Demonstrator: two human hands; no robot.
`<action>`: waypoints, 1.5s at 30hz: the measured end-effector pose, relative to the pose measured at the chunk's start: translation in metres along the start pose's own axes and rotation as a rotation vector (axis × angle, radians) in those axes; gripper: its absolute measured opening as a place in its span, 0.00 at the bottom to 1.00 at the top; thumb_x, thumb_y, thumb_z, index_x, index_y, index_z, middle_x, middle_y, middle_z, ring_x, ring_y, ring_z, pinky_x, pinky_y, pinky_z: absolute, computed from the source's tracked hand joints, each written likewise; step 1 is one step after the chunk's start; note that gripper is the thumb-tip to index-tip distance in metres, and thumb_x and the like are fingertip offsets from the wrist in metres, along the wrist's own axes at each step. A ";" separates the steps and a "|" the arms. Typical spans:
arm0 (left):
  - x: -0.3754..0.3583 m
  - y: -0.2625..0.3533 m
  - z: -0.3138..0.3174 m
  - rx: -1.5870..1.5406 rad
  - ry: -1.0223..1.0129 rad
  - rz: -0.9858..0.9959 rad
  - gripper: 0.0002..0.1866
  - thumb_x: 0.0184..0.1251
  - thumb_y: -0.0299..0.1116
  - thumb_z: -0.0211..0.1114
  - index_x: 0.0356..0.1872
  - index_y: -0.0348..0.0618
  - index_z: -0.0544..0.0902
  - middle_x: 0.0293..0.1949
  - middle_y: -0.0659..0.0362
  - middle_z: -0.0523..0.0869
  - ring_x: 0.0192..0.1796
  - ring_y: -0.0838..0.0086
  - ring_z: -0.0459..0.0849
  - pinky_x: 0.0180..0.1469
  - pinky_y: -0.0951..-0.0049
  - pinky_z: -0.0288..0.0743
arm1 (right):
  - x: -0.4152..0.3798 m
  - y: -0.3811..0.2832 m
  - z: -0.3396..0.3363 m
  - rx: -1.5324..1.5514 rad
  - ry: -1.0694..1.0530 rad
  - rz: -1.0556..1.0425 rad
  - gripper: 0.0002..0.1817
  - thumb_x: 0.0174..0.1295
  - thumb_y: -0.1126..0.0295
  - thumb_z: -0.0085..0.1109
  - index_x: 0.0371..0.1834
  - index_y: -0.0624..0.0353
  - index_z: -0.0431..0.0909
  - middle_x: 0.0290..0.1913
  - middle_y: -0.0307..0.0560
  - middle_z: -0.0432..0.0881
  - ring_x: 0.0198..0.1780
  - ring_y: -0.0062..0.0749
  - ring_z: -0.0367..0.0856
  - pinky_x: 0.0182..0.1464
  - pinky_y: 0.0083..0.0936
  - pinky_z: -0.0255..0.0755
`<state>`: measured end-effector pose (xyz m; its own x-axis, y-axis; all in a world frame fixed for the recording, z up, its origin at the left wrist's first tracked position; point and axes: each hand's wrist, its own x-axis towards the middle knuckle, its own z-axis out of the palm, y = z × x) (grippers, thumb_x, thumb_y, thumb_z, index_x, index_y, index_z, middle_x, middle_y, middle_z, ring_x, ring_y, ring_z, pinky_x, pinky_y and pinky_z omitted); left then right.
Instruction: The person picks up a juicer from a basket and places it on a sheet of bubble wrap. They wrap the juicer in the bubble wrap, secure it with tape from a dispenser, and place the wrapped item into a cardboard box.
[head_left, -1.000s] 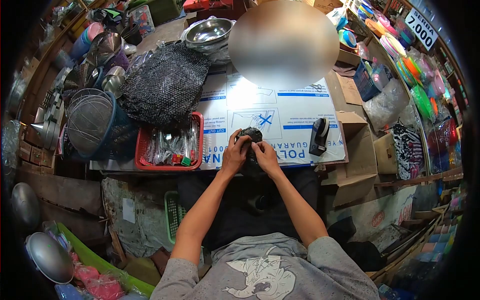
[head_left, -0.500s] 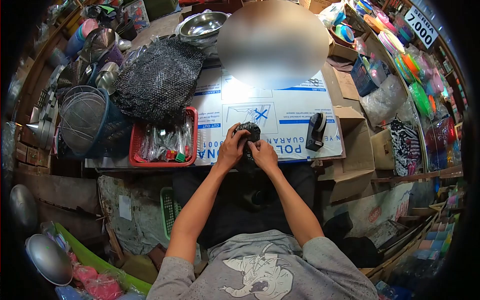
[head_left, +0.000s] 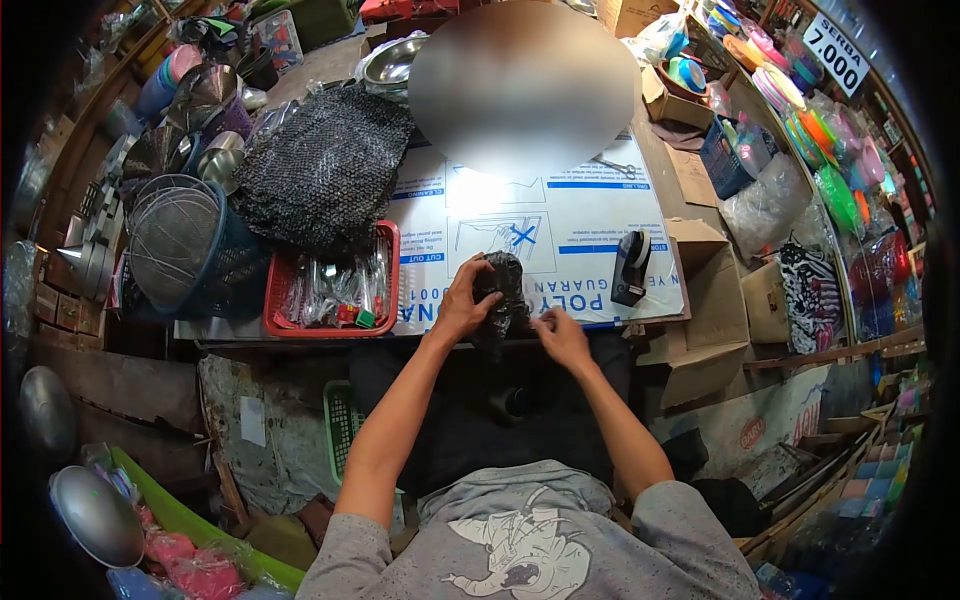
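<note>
My left hand is closed around the left side of a bundle wrapped in black plastic, at the table's front edge. The wrap is crinkled and shiny, and its contents are hidden. A loose end of plastic hangs toward my lap. Just right of the bundle and apart from it is my right hand. Its thumb and fingertips are pinched together, and whatever may be between them is too small to make out. Farther right, a black tape dispenser stands on the printed white board.
A red basket of packaged utensils stands at left, with black bubble wrap behind it. Scissors lie at the back right. An open cardboard box hangs at the table's right side. Blue baskets with strainers crowd the far left.
My right hand has let go of the black bundle and moved right and slightly toward me. My left hand keeps hold of the bundle. The camera view has shifted slightly.
</note>
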<state>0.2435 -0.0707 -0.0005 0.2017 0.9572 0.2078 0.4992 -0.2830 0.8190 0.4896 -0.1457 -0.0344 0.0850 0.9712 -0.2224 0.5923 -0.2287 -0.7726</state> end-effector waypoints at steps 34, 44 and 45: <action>-0.007 0.014 0.028 -0.115 -0.219 -0.006 0.48 0.72 0.27 0.77 0.90 0.57 0.65 0.83 0.49 0.74 0.83 0.53 0.75 0.82 0.58 0.72 | 0.080 0.121 -0.159 0.585 0.163 0.418 0.27 0.83 0.49 0.63 0.52 0.65 0.95 0.46 0.45 0.94 0.47 0.25 0.86 0.55 0.25 0.77; -0.007 0.014 0.030 -0.138 -0.223 -0.013 0.47 0.72 0.26 0.76 0.90 0.54 0.65 0.81 0.49 0.75 0.82 0.55 0.77 0.81 0.60 0.73 | 0.057 0.112 -0.156 0.539 0.203 0.313 0.25 0.81 0.49 0.66 0.52 0.63 0.96 0.44 0.42 0.93 0.47 0.24 0.83 0.54 0.24 0.74; -0.007 0.014 0.031 -0.134 -0.220 -0.011 0.47 0.72 0.26 0.76 0.90 0.53 0.65 0.81 0.49 0.75 0.82 0.55 0.77 0.81 0.61 0.73 | 0.052 0.112 -0.155 0.518 0.220 0.298 0.25 0.81 0.49 0.65 0.52 0.63 0.96 0.45 0.42 0.92 0.47 0.23 0.82 0.52 0.25 0.74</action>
<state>0.2745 -0.0835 -0.0074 0.3827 0.9196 0.0886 0.3891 -0.2474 0.8874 0.6840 -0.1109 -0.0404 0.3814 0.8391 -0.3878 0.0577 -0.4403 -0.8960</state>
